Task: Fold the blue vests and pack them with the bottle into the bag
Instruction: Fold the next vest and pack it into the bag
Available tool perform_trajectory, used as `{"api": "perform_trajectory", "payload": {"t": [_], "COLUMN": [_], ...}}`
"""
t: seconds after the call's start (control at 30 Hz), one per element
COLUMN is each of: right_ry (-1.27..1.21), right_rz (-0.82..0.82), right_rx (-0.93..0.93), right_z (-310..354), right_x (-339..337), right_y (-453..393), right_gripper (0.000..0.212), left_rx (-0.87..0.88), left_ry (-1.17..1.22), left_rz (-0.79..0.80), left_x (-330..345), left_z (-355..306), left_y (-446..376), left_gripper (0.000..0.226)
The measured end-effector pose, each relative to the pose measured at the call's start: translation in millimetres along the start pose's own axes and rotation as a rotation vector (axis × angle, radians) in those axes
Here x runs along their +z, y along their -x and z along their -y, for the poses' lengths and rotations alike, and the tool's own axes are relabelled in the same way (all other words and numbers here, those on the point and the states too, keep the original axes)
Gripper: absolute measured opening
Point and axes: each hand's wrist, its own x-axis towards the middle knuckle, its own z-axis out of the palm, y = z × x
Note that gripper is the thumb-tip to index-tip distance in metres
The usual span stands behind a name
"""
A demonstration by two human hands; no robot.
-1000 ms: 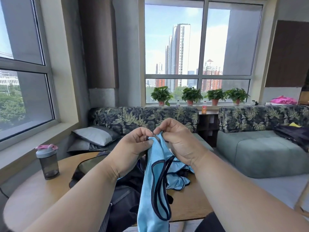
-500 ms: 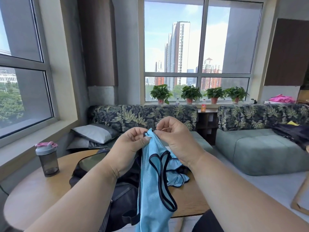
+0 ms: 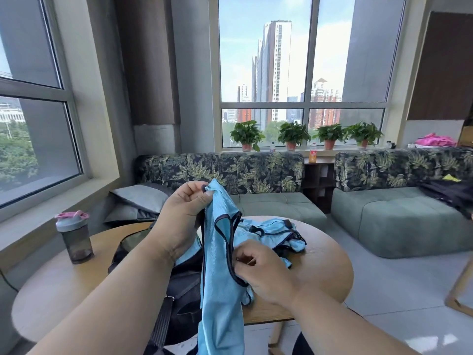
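A light blue vest (image 3: 217, 272) with dark trim hangs over the near edge of the round wooden table (image 3: 325, 265). My left hand (image 3: 181, 216) pinches its top strap and holds it up. Lower down, my right hand (image 3: 263, 270) grips the vest's dark-trimmed edge. More blue vest fabric (image 3: 271, 234) lies crumpled on the table behind my right hand. A dark bag (image 3: 179, 285) lies on the table under my left forearm, partly hidden by the hanging vest. A smoky shaker bottle (image 3: 75, 237) with a pink and grey lid stands upright at the table's left side.
A leaf-patterned sofa (image 3: 230, 172) with grey pillows (image 3: 139, 196) runs behind the table, and a green ottoman (image 3: 404, 219) sits to the right. Potted plants (image 3: 293, 135) line the windowsill. A wooden chair leg (image 3: 458, 290) shows at the right edge.
My right hand let go of the vest's top and moved down to grip its trimmed edge lower on the right. My left hand still holds the top strap.
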Motion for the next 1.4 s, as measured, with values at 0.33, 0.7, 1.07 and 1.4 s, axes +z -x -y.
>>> {"api": "perform_trajectory", "payload": {"t": [0.33,0.7,1.07,1.4], "right_ry": [0.080,0.061,0.215,0.424], "right_rz": [0.229,0.047,0.049,0.179], "right_rx": [0.139,0.129,0.116,0.116], "right_z": [-9,-29,-26,-18], "right_x": [-1,-25,-37,-58], "right_y": [-10,-19,-23,-26], "right_gripper": [0.007,0.032,0.037,0.035], "left_rx": [0.022,0.119,0.132,0.021], "left_ry": [-0.027,-0.067,-0.166,-0.243], "left_rz": [-0.064,-0.225,-0.301,-0.381], "left_x": [-1,-31,-57,-72], "left_z": [-2,1,14,21], "left_y": [-8,-15,-25,-44], "left_gripper": [0.017,0.021,0.018,0.032]}}
